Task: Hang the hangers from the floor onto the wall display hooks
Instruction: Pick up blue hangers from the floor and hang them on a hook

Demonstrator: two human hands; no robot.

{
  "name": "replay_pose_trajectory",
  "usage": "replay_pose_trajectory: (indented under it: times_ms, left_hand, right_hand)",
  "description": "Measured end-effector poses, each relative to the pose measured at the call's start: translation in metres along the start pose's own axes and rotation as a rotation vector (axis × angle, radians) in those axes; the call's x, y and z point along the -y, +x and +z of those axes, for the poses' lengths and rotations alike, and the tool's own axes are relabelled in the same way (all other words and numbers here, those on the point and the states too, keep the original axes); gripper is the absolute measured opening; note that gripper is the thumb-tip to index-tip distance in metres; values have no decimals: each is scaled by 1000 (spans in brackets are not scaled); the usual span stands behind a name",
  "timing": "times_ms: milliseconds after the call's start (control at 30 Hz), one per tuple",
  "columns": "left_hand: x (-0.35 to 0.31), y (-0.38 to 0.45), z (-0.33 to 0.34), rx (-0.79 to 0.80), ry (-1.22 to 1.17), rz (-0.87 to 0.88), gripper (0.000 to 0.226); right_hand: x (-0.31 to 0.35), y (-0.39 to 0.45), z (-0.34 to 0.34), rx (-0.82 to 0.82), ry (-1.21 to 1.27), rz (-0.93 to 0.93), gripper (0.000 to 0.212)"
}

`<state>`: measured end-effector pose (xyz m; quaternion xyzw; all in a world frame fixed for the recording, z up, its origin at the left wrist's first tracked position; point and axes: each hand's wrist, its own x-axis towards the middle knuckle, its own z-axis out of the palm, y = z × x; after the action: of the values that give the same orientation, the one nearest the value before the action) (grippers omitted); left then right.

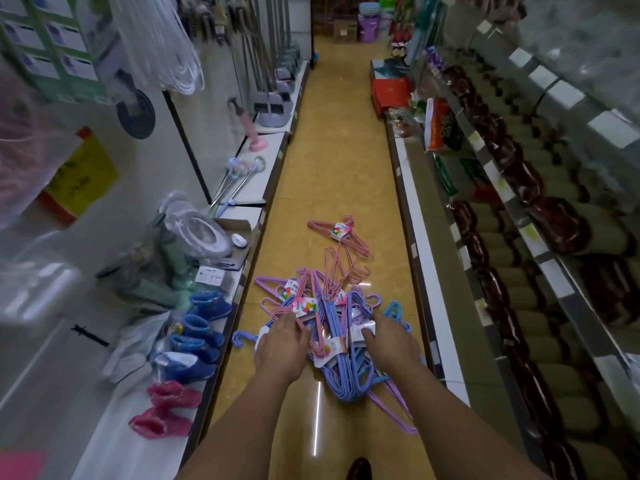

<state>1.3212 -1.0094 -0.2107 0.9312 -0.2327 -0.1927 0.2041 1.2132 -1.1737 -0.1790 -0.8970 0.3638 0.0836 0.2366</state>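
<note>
A person stands in a shop aisle and reaches both arms down to a heap of hangers [332, 327] lying on the yellow tiled floor [343, 161] between two rows of shelves. The heap is a tangle of blue, purple and pink bundles with card labels, and it lies directly under and just ahead of the hands. The left hand [282, 344] rests on the left side of the heap, its fingers bent down onto a pink bundle near a white label; whether they close round a wire cannot be told. The right hand [389, 341] lies on the right side, its fingers curved over a blue bundle and its label, and again a true grip cannot be made out. A separate pink bundle [341, 233] lies farther up the aisle, well apart from both hands. On the low shelf to the left stand blue children's boots [204, 327] and pink boots [166, 407]. Brooms and dustpans [277, 98] hang along the left wall farther on.
</note>
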Motion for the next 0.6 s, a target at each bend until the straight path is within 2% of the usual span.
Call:
replay_pose_trajectory:
  times_ms: [267, 367, 600]
  left_hand:
    - [-5, 73, 57, 63, -11, -87, 57]
    - [0, 97, 88, 90, -31, -76, 55]
    - [12, 128, 162, 263, -49, 0, 52]
  right_hand:
    - [-44, 88, 34, 57, -18, 30, 38]
    - [-61, 115, 55, 97, -21, 43, 36]
    - [-107, 150, 114, 153, 20, 143, 29]
